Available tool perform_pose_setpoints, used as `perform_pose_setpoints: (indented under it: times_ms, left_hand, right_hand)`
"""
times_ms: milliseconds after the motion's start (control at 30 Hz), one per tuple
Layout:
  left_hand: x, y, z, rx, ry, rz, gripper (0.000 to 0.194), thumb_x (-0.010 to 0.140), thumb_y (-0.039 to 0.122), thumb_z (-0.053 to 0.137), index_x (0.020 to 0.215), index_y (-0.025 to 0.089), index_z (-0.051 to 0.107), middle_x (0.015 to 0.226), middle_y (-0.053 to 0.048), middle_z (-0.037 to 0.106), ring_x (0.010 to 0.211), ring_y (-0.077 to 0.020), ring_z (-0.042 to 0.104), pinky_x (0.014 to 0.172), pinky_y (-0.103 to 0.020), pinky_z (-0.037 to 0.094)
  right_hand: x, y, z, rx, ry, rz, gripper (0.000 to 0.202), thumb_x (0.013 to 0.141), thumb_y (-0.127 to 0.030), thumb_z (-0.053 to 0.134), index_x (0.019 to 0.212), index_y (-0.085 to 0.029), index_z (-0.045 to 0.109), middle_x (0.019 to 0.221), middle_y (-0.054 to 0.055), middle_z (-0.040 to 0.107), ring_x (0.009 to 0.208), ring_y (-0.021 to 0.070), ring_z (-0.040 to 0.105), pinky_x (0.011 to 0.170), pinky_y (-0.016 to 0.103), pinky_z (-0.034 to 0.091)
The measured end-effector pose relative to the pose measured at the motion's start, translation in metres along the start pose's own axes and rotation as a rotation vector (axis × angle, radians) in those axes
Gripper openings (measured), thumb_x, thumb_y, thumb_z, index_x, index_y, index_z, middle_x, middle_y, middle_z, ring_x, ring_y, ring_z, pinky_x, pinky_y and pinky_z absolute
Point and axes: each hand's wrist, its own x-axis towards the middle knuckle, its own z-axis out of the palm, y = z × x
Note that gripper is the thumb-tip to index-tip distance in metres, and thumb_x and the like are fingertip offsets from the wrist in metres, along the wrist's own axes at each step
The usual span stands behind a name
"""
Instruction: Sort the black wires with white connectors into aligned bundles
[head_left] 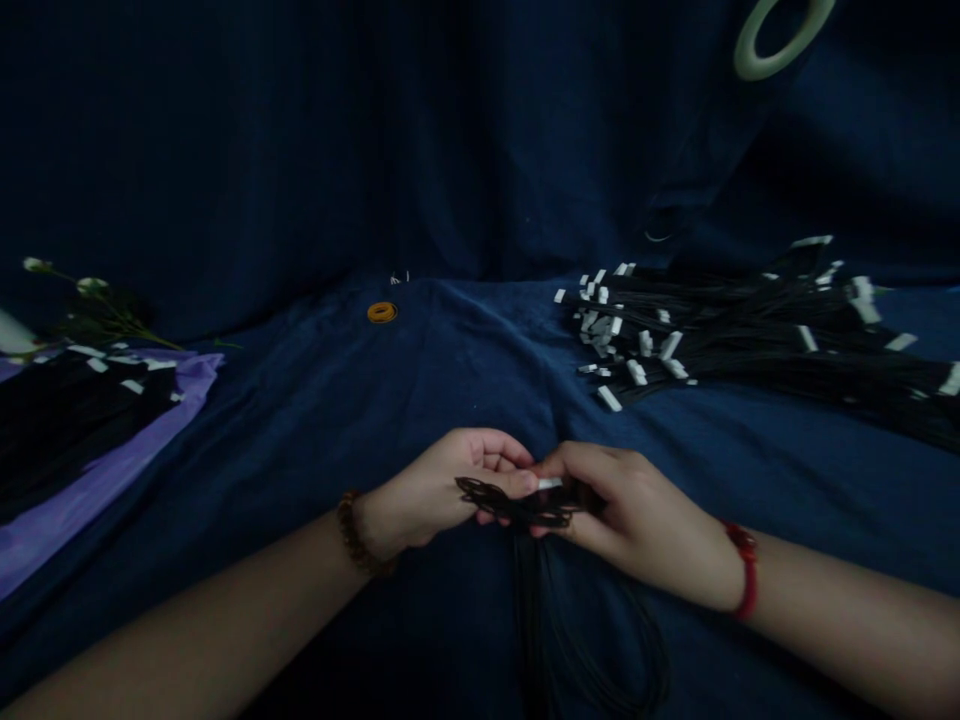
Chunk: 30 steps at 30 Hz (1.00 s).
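Note:
Near the middle front, a bundle of thin black cable [514, 503] with a white connector [550, 483] is held between both hands. My left hand [469, 475] is closed on the folded loops, its thumb pressed over them beside the connector. From the other side my right hand [630, 500] grips the same bundle, fingers bent around its right end. Its fingertips meet those of my left hand. Several loose strands of the cable hang below in long curves. The parts of the bundle inside the fingers are hidden.
Dark blue cloth [465, 370] covers the surface and the back. At right lies a large pile of black cables [720, 320] with white ends. More cables [67, 410] rest on purple plastic [135, 460] at left, near white flowers [92, 287]. An orange-brown coil [382, 313] sits behind.

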Motion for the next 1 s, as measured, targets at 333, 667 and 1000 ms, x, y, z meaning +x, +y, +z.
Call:
perform_pose_setpoints:
  times_ms: [333, 667, 1000]
  left_hand:
    - [0.0, 0.002, -0.001, 0.045, -0.077, -0.012, 0.029, 0.07, 0.029, 0.067, 0.086, 0.01, 0.054, 0.063, 0.001, 0.057, 0.046, -0.0029, 0.049, 0.037, -0.01, 0.032]
    - [0.003, -0.008, 0.003, 0.092, -0.013, 0.064, 0.025, 0.066, 0.022, 0.069, 0.079, 0.012, 0.051, 0.061, 0.002, 0.051, 0.045, -0.0031, 0.047, 0.038, -0.012, 0.031]
    - [-0.004, 0.003, -0.004, -0.099, -0.074, -0.015, 0.016, 0.073, 0.011, 0.056, 0.089, 0.009, 0.056, 0.069, -0.003, 0.058, 0.059, -0.0059, 0.056, 0.054, -0.013, 0.041]
  right_hand:
    - [0.0, 0.002, 0.0, -0.034, -0.005, -0.079, 0.017, 0.082, -0.028, 0.054, 0.09, -0.013, 0.056, 0.082, 0.004, 0.061, 0.075, 0.0114, 0.056, 0.064, 0.022, 0.041]
    - [0.01, 0.009, 0.01, 0.441, -0.024, 0.254, 0.025, 0.078, -0.036, 0.06, 0.071, -0.014, 0.049, 0.065, -0.001, 0.054, 0.06, 0.0078, 0.048, 0.054, 0.019, 0.036]
    - [0.018, 0.014, 0.005, 0.748, -0.074, 0.383, 0.033, 0.069, -0.036, 0.069, 0.068, -0.012, 0.046, 0.058, -0.002, 0.051, 0.052, 0.0066, 0.045, 0.05, 0.02, 0.034]
